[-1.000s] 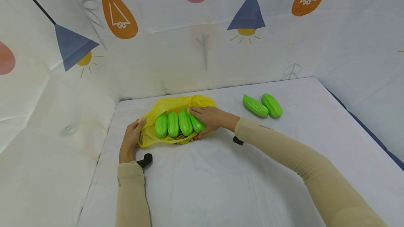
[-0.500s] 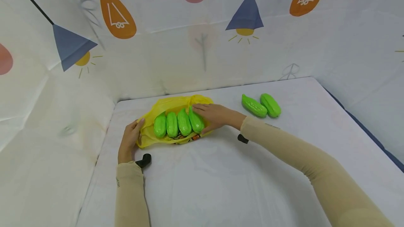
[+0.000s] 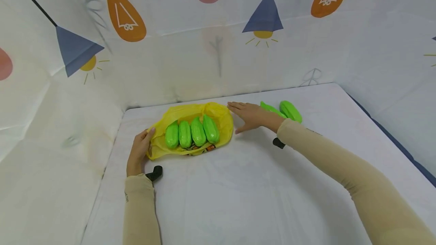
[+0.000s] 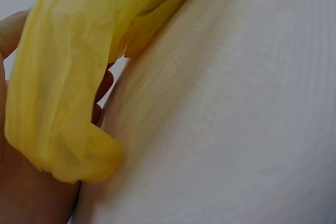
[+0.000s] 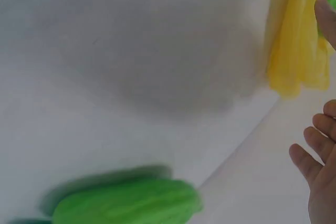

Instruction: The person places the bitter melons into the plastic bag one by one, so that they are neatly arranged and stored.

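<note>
A yellow plastic bag [image 3: 225, 124] lies spread on the table with several glossy green gourd-like vegetables [image 3: 198, 132] side by side on it. My left hand [image 3: 137, 151] holds the bag's left edge, thumb on top; in the left wrist view the yellow film [image 4: 63, 87] hangs between thumb and fingers. Just off the bag's right edge, my right hand [image 3: 253, 117] is spread with straight fingers and holds nothing. Behind it lie two more green vegetables [image 3: 290, 111], one partly hidden by the hand and wrist. The right wrist view shows a green vegetable [image 5: 131, 203] below.
A white cloth covers the table [image 3: 218, 199], whose far edge runs close to a white curtain [image 3: 163, 67] printed with lamps and bulbs. More curtain hangs at both sides. Each wrist wears a small black camera [image 3: 156, 172].
My right hand has drawn off the rightmost vegetable on the bag and moved right, toward the separate pair. My left hand keeps its hold on the bag's edge.
</note>
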Motion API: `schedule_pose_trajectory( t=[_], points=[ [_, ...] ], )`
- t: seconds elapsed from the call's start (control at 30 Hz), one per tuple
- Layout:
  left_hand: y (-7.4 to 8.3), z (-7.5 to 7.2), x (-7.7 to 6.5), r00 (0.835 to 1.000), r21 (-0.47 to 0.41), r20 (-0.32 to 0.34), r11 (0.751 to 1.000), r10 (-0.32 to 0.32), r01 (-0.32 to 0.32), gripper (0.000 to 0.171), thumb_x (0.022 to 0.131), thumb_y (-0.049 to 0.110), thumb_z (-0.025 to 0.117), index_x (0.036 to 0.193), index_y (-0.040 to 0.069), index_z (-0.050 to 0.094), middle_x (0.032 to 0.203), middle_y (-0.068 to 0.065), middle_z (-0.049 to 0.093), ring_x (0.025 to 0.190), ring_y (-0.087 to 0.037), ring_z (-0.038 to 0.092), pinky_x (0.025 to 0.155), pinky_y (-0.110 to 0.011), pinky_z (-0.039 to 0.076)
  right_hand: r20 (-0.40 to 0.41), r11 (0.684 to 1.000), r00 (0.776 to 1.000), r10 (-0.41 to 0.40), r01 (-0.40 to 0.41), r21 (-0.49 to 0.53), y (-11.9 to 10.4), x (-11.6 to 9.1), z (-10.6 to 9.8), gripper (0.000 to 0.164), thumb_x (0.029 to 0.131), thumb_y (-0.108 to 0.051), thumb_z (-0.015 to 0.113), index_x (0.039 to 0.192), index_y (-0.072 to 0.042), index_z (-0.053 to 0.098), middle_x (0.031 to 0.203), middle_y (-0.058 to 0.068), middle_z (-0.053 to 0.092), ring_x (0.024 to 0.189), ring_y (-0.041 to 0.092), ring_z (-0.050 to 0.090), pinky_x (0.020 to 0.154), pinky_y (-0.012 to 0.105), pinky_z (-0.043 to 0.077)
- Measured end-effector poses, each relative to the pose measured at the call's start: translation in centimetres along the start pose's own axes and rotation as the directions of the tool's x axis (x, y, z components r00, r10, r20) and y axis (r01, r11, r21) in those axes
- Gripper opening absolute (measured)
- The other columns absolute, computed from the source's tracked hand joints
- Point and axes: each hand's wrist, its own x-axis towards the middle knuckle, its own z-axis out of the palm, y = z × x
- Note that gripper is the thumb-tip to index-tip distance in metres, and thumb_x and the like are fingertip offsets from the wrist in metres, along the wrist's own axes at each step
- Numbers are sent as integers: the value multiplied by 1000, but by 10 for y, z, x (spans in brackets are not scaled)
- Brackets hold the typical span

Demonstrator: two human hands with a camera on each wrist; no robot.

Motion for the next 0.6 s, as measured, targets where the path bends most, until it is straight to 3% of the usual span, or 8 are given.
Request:
schedule_pose_trajectory(
  t=[0.27, 0.47, 0.6],
  points=[
    [-1, -3, 1, 1000, -12, -1, 1000, -26, 26, 33, 100, 42, 52, 85, 13, 57, 55, 4, 41, 51, -10, 43, 48, -25, 41, -30, 993, 993, 117, -116, 32, 49, -30, -6, 104, 84, -55, 70, 156, -5, 15, 163, 14, 12, 148, 37, 19, 117, 54, 23],
    [-2, -2, 3, 1000, -18, 9, 1000, -4, 4, 33, 102, 39, 51, 88, 10, 57, 52, 4, 40, 46, -9, 41, 44, -26, 40, 12, 983, 983, 181, -181, 21, 77, -57, -3, 101, 86, -50, 71, 155, -2, 17, 162, 17, 14, 147, 40, 18, 115, 57, 23],
    [-19, -3, 14, 1000, 2, 15, 1000, -1, 1, 35, 101, 45, 50, 91, 12, 57, 51, 6, 39, 45, -8, 39, 44, -26, 39, 11, 982, 983, 182, -182, 46, 83, -78, 5, 99, 83, -47, 76, 155, -5, 22, 161, 18, 19, 145, 44, 23, 113, 61, 25]
  ],
)
